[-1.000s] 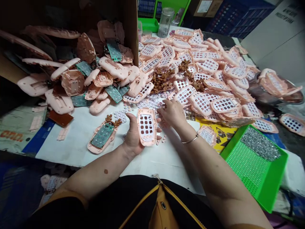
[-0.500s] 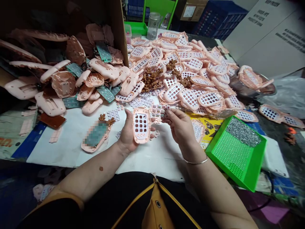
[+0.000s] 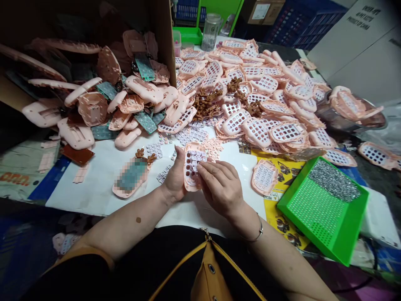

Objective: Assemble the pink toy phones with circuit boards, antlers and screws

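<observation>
My left hand point(image 3: 176, 177) grips a pink plastic casing half point(image 3: 190, 184) with a grid of button holes, its thumb along the left edge. Against that casing my right hand point(image 3: 221, 186) presses a small sheet of pale square keys point(image 3: 198, 158) with closed fingertips. The keys cover the upper right of the grid, and dark holes show on the left. To the left lies another casing point(image 3: 131, 177) with a green, partly blurred board and brown antler-shaped pieces point(image 3: 145, 156). A casing with keys set in it point(image 3: 264, 177) lies to the right.
A big heap of pink casings point(image 3: 257, 83) fills the back, with brown antler pieces point(image 3: 205, 102) among them. At left stands a cardboard box point(image 3: 173, 50) of casings and boards. A green tray point(image 3: 326, 221) holds metal screws point(image 3: 333, 182). Loose keys point(image 3: 191, 136) lie behind my hands.
My right hand has moved left and down, bringing the key sheet from beside the casing onto its grid. My left hand still holds the casing. The view has shifted slightly.
</observation>
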The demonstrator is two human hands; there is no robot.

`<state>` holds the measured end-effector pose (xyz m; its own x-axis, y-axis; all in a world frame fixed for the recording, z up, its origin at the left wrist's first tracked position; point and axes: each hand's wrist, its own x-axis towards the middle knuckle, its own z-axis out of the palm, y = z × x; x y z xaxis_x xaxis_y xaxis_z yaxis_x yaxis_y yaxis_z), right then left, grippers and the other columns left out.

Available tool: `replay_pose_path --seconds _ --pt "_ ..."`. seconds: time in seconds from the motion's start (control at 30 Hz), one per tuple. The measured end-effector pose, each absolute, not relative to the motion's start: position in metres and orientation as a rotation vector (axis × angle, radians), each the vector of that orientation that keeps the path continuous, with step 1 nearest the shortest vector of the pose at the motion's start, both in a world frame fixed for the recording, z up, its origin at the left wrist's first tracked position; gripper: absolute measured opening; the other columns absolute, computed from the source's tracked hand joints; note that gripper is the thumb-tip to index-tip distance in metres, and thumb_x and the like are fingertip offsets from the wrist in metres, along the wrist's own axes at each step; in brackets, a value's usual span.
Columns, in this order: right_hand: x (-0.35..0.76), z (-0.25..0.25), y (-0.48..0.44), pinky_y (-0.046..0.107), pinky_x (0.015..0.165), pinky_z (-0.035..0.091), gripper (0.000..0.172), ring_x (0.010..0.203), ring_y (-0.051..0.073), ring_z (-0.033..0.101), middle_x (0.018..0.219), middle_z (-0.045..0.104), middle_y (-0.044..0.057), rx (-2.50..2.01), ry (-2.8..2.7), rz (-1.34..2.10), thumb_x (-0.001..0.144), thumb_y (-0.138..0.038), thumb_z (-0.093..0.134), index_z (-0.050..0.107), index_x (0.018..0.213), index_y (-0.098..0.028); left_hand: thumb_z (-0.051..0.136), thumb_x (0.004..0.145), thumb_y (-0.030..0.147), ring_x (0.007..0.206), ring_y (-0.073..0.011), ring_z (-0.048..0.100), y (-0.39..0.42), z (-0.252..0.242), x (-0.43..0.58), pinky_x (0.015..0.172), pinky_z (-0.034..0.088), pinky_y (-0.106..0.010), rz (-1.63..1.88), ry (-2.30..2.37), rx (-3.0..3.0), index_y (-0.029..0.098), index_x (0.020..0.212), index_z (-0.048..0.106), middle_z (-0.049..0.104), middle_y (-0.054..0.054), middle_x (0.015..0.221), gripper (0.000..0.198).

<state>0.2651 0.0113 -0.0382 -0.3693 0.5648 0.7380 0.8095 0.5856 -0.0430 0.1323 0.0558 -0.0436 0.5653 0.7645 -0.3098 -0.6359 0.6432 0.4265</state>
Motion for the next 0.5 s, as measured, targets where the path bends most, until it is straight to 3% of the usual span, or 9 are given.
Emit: replay_pose_path --seconds 0.23,0.5 --pt "0.272 -0.0404 0.0083 0.037 0.087 0.056 0.031 0.095 0.021 0.072 0.103 0.078 0.012 -1.064 -1.971 -0.401 0.084 -0.011 0.069 0.064 0.114 -0.014 0.041 0.076 0.086 0.106 -0.03 0.068 0.0557 -0.0496 0.1303 0.087 0.056 -0.041 0.842 0.569 0.314 0.012 0.103 0.07 0.074 -0.014 0.096 0.083" --pt "0.2639 -0.0442 0.0123 0.035 0.085 0.057 0.018 0.091 0.018 0.071 0.1 0.077 0.009 -1.03 -2.036 -0.294 0.091 -0.016 0.061 0.066 0.108 -0.016 0.037 0.072 0.091 0.11 -0.0342 0.066 0.055 -0.0513 0.1296 0.09 0.055 -0.045 0.785 0.532 0.4 0.01 0.104 0.069 0.072 -0.018 0.096 0.093"
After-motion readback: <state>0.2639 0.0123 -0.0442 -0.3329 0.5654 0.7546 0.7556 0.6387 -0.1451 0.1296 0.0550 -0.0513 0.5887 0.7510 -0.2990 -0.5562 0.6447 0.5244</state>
